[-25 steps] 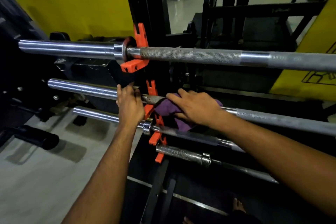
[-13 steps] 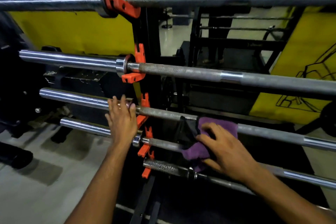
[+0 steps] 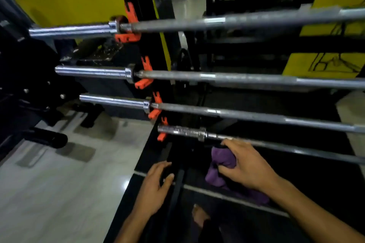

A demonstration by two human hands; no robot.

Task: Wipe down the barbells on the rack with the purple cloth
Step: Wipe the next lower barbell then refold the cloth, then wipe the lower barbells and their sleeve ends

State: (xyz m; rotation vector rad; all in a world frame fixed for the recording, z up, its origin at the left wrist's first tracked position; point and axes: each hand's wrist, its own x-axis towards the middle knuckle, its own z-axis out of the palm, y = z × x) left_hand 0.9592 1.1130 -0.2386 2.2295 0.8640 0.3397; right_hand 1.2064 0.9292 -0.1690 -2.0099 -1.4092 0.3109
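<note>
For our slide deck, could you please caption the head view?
Right hand grips the bunched purple cloth just below the lowest steel barbell; empty left hand hovers alongside.

Polished, glossy chrome on the barbell sleeves [image 3: 92, 71]; duller grey metal with a rough knurled look along the barbell shafts [image 3: 246, 79]. Soft matt fabric in the purple cloth [image 3: 224, 159]. Matt orange plastic on the rack hooks [image 3: 145, 83], shiny pale floor [image 3: 65, 193].
</note>
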